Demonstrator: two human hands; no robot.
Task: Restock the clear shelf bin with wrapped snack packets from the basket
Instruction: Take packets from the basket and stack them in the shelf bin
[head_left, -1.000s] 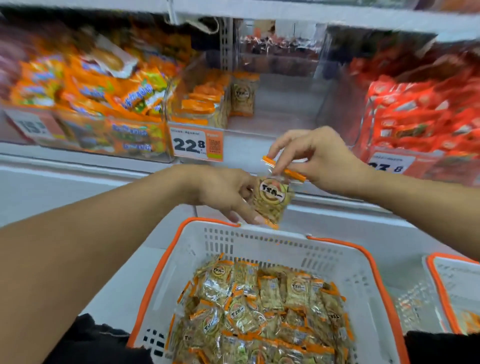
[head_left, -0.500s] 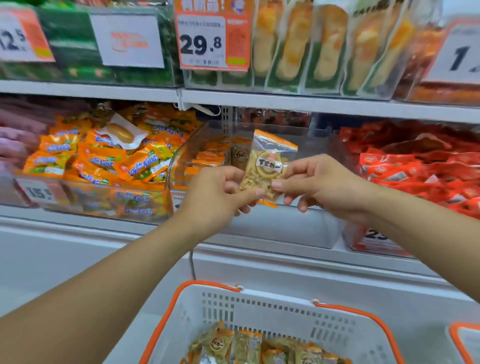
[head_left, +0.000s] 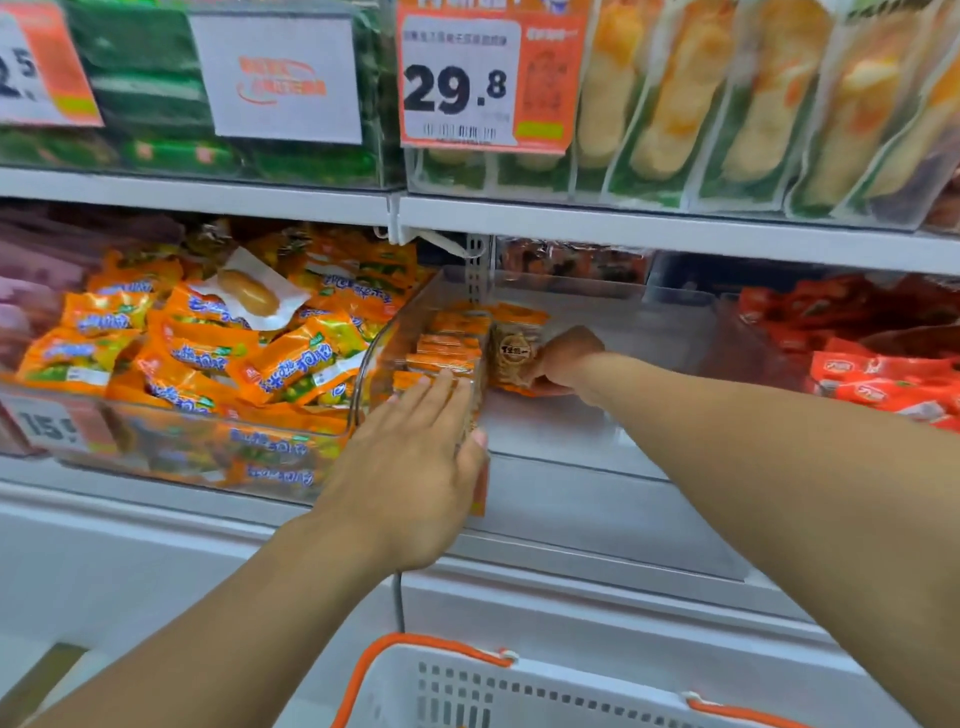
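The clear shelf bin (head_left: 597, 415) stands on the middle shelf, with a row of orange-topped snack packets (head_left: 449, 345) standing along its left side. My right hand (head_left: 563, 361) reaches deep into the bin and grips one wrapped snack packet (head_left: 514, 353) upright beside that row. My left hand (head_left: 415, 457) lies flat with straight fingers against the front of the row, at the bin's front left corner. Only the far rim of the white basket with an orange edge (head_left: 467, 680) shows at the bottom; its contents are out of view.
A clear bin of orange and green wrapped snacks (head_left: 208, 364) sits to the left, red packets (head_left: 872, 364) to the right. The upper shelf (head_left: 623, 223) holds green packs and long bread packs behind a 29.8 price tag (head_left: 483, 83).
Both hands held one packet in front of the bin. Now my right hand has carried it into the bin, and my left hand has let go and lies flat against the packet row.
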